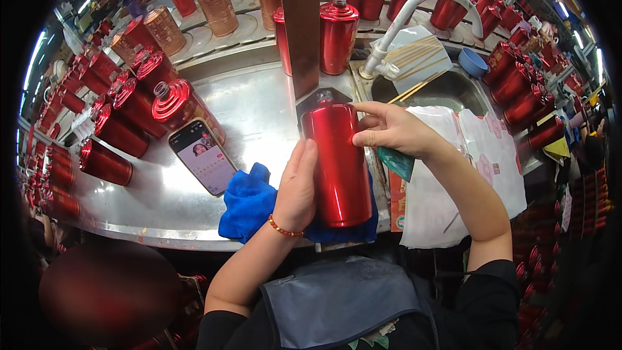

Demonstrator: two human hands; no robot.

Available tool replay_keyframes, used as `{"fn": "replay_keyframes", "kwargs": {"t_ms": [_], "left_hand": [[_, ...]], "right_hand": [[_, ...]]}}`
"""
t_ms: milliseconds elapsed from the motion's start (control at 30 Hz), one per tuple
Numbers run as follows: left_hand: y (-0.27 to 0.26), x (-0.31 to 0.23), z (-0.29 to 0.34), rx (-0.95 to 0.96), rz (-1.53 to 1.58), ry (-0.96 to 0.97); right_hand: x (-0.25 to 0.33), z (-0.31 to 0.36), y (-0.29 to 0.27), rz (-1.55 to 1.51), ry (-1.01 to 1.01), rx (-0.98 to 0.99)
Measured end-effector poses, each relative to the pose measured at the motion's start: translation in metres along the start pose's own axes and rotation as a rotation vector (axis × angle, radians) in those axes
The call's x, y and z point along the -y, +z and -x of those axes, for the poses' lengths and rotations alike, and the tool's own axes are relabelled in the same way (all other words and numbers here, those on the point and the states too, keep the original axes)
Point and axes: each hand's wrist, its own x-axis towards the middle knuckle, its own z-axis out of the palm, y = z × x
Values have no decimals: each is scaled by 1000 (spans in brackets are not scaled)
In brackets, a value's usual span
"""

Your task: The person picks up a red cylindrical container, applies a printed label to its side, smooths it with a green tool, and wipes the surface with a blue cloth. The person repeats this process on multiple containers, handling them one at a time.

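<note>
A glossy red bottle stands tilted before me at the metal table's front edge, its clear neck pointing away. My left hand, with a beaded bracelet at the wrist, supports its left side, fingers along the surface. My right hand grips the bottle's upper right edge, thumb on the side and fingers at the shoulder. Beneath that palm hangs a piece of green material, whose kind I cannot make out. A blue cloth lies by my left wrist, and more blue cloth shows under the bottle.
A phone leans against a red bottle on the left. Behind a metal post runs a conveyor with red and copper bottles. At right are a sink, a white faucet, a blue bowl and white paper.
</note>
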Motion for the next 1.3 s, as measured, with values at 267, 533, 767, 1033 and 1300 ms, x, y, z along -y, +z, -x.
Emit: {"fn": "replay_keyframes", "kwargs": {"t_ms": [267,533,767,1033,1300], "left_hand": [[4,-19,37,68,-1292,599],[-5,1,64,122,-1341,387],[-2,1,64,84,-1423,557],[-2,15,58,82,-1500,587],[-6,15,64,70,-1481,547]], "right_hand": [[-10,19,26,3,-137,-184],[6,62,49,218,-168,-342],[-19,90,-33,141,-40,-428],[-67,134,-165,517,168,-647],[-58,93,-159,792,60,-429]]}}
